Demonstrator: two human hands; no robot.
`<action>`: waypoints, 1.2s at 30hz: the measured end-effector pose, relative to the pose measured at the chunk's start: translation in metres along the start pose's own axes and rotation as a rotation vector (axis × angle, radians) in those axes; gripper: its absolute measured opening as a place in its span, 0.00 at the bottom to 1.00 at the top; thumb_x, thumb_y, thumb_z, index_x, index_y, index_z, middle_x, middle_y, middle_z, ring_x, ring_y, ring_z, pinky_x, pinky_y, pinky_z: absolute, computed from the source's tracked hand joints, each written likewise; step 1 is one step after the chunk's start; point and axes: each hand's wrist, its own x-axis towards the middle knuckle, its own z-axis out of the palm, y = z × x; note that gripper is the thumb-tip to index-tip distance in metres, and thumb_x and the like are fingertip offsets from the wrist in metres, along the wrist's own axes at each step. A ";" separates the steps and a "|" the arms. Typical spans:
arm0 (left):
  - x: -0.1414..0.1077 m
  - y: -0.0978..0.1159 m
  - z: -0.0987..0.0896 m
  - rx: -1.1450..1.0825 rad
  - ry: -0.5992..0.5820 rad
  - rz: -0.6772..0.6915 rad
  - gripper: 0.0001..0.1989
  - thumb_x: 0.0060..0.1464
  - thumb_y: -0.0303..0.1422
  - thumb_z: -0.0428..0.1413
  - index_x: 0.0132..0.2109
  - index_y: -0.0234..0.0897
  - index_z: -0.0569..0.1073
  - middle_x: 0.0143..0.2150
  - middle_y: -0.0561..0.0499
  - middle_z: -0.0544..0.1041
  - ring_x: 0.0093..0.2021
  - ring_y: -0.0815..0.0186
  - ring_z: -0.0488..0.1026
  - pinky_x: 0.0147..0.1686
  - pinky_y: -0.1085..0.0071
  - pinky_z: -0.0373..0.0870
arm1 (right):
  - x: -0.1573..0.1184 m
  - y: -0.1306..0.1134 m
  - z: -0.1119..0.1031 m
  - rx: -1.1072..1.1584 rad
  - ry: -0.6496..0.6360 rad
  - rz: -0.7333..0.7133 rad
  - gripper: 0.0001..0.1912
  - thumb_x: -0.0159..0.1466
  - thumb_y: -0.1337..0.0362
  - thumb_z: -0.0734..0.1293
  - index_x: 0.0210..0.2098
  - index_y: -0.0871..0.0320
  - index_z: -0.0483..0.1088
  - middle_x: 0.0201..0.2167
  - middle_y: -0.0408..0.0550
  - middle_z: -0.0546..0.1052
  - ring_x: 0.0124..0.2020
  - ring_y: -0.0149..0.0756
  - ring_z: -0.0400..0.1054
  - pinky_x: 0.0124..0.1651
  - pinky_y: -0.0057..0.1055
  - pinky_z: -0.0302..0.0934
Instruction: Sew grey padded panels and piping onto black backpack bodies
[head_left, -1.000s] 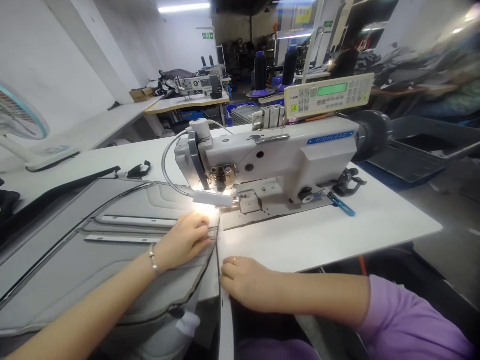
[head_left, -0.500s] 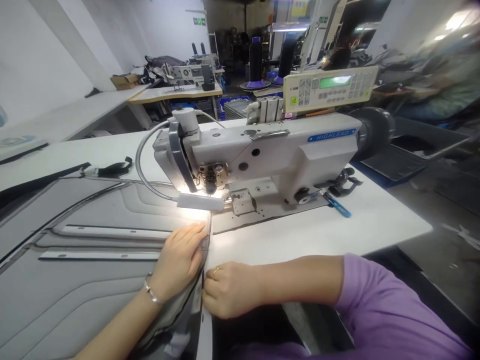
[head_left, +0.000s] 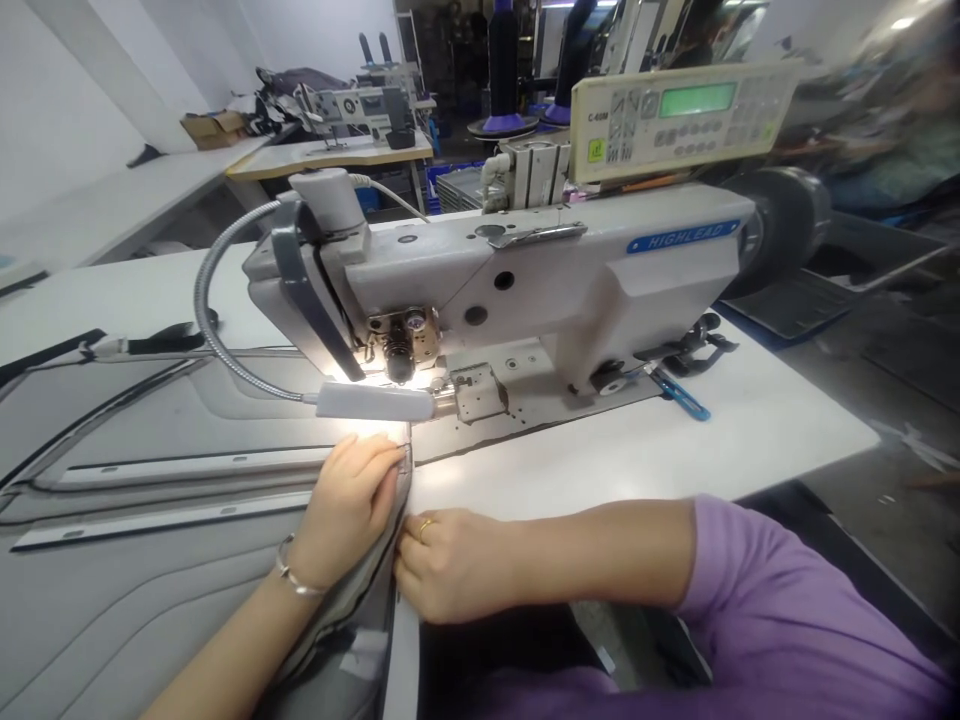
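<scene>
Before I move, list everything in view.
Padded sheet: one, grey, left foreground
Strips: two, white, across the sheet
Sewing machine: one, white, centre
Table: one, white, under the machine
Lamp: one, white, at the machine's front
Control box: one, cream, above the machine
Large thread cones: two, dark, behind the machine
Handled tool: one, blue, on the table
Second machine: one, white, left background
Cardboard box: one, brown, left background
Blurred clutter: uncountable, mixed, right background
Bracelet: one, silver, lower left
Ring: one, gold, lower centre
Left grip: one, bare, on the sheet
Right grip: one, bare, beside the sheet's edge
Sleeve: one, purple, lower right
</scene>
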 end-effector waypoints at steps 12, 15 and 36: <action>0.026 -0.007 -0.003 -0.021 -0.068 0.006 0.14 0.59 0.30 0.46 0.45 0.35 0.74 0.45 0.44 0.75 0.46 0.58 0.70 0.48 0.60 0.66 | 0.003 0.006 0.003 -0.036 -0.005 0.093 0.08 0.60 0.72 0.58 0.27 0.62 0.66 0.28 0.55 0.72 0.30 0.37 0.67 0.37 0.35 0.62; 0.033 -0.008 -0.002 0.034 -0.069 -0.015 0.13 0.59 0.29 0.45 0.44 0.35 0.74 0.40 0.44 0.76 0.41 0.58 0.70 0.43 0.62 0.66 | 0.004 0.008 0.005 -0.061 0.007 0.131 0.09 0.61 0.72 0.57 0.28 0.63 0.67 0.29 0.56 0.73 0.32 0.38 0.67 0.38 0.36 0.62; 0.010 -0.007 -0.051 0.019 -0.508 0.074 0.23 0.60 0.41 0.46 0.61 0.44 0.63 0.64 0.51 0.61 0.64 0.54 0.56 0.63 0.50 0.52 | 0.003 0.009 0.012 0.015 0.069 0.191 0.08 0.58 0.72 0.59 0.27 0.62 0.69 0.27 0.49 0.70 0.28 0.35 0.62 0.33 0.32 0.60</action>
